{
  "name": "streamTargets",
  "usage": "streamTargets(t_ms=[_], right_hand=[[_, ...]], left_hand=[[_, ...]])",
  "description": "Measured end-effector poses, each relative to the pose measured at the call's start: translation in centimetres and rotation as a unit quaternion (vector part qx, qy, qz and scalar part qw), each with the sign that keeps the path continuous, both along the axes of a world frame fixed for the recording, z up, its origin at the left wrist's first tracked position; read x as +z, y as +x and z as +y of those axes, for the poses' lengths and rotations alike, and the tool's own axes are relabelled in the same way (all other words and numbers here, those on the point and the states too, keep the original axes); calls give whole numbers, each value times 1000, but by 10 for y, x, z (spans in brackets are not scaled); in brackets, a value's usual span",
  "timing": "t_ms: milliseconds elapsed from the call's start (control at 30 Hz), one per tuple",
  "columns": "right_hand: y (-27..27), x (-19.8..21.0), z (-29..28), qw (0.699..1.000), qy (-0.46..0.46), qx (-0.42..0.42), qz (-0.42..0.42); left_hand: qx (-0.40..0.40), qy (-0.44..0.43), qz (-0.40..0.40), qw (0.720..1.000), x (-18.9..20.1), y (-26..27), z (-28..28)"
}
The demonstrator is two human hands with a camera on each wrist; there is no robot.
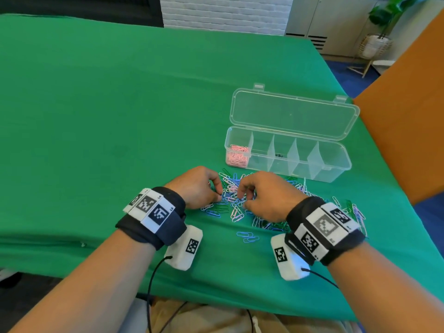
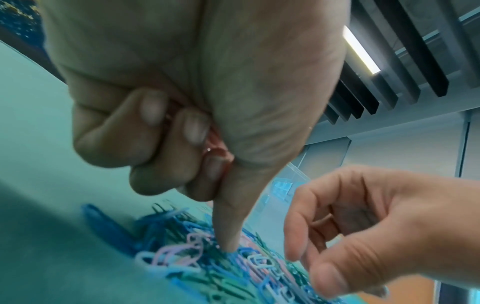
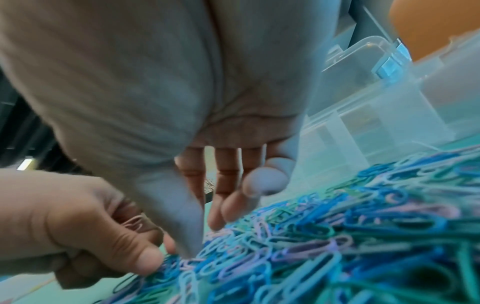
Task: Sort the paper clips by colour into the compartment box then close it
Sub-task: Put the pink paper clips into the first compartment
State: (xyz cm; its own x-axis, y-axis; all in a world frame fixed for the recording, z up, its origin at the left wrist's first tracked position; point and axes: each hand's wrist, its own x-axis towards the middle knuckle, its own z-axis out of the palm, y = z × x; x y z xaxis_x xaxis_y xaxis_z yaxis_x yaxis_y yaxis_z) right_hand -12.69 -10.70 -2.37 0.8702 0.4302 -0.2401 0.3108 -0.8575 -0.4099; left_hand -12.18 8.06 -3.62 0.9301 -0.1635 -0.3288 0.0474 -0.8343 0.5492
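Observation:
A mixed pile of paper clips point(image 1: 234, 199), blue, green, pink and white, lies on the green cloth in front of the clear compartment box point(image 1: 336, 168). The box's lid point(image 1: 293, 114) is folded back, and pink clips point(image 1: 237, 155) fill its leftmost compartment; the other compartments look bare. My left hand point(image 2: 207, 156) has its fingers curled on a few pink clips point(image 2: 217, 147) in the palm, one fingertip down on the pile point(image 2: 197, 259). My right hand point(image 3: 205, 236) reaches into the pile point(image 3: 311, 246) with thumb and fingers apart, thumb tip on a pink clip.
Two blue clips point(image 1: 247, 236) lie apart from the pile, toward me. An orange panel point(image 1: 408, 104) stands just right of the box. Green cloth point(image 1: 120, 104) stretches far to the left and back. The table's near edge is below my wrists.

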Motion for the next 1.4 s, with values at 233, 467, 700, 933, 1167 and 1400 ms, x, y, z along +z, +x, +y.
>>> streamTargets(t_ms=[233,467,700,933,1167,1400], right_hand=[[-4,-4,14,996,-54,64,-7],[3,0,4,997,-51,46,33],[8,23,-4,973,224,-44,39],[20,0,-10,971,213,-110,12],[8,-10,-21,999,-6,-36,11],[13,-6,-6,998,17,-65,-12]], left_hand=[[54,-104,-8,993,0,6,3],[127,-217,38,967,0,6,-2],[183,-406,189,875,1,-4,-30],[234,-428,139,862,2,1,-33],[29,-124,-14,992,6,12,-34],[-47,42,-14,998,7,11,-28]])
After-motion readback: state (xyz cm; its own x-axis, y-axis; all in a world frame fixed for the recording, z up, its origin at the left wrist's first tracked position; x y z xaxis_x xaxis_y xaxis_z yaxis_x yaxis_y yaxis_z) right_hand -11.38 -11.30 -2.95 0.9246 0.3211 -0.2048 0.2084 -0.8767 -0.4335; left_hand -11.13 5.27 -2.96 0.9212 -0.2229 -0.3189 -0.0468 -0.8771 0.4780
